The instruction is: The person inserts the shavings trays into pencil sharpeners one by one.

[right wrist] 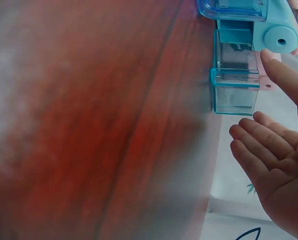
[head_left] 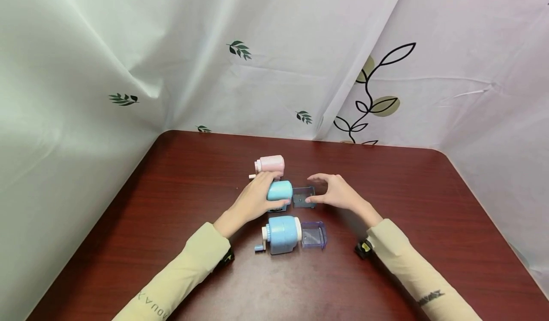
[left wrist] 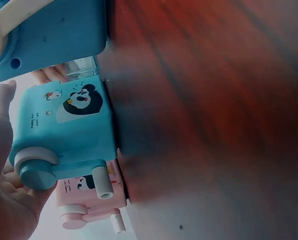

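Note:
A turquoise hand-crank pencil sharpener (head_left: 280,189) with a panda print stands in the middle of the group, its crank (left wrist: 103,182) on the left. My left hand (head_left: 254,198) grips its body, thumb on the near side and fingers over the far side. From the sharpener's right end, a clear drawer (head_left: 303,198) with turquoise edges sticks out. Beside this drawer is my right hand (head_left: 340,193), thumb and fingers spread apart with nothing held between them. In the right wrist view, its fingertips (right wrist: 243,122) sit just beyond the drawer's end.
Nearer the body stands a blue crank sharpener (head_left: 283,235) with a purple-edged clear drawer (head_left: 314,235) at its right. Behind the turquoise one is a pink sharpener (head_left: 272,162), partly covered by my left hand. A white patterned curtain (head_left: 266,92) surrounds the dark red table (head_left: 193,178).

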